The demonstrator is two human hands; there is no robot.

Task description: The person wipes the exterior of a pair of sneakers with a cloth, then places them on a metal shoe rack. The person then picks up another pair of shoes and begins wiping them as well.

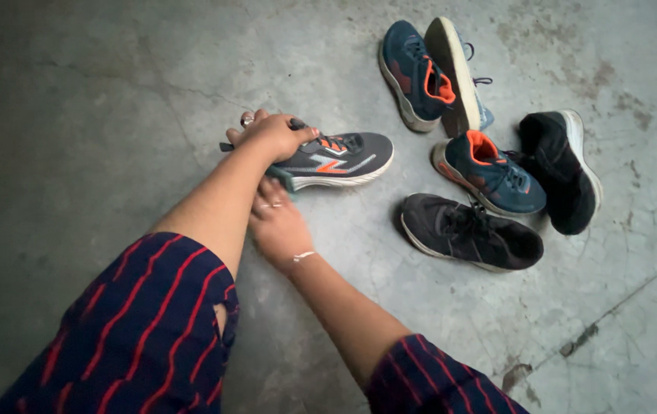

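A grey running shoe (344,157) with an orange mark and white sole lies on its side on the concrete floor. My left hand (271,134) reaches out and grips its heel end from above. My right hand (276,224) sits just below, under my left forearm, with its fingertips at the shoe's heel sole. Its fingers are partly hidden, so I cannot tell if it grips. Both arms wear dark blue sleeves with red stripes.
To the right lie several more shoes. Two blue ones with orange lining (414,73) (489,172) and a pale-soled shoe on its edge (455,73) are there, beside two black ones (566,169) (466,230). Bare cracked concrete floor (98,115) spreads to the left.
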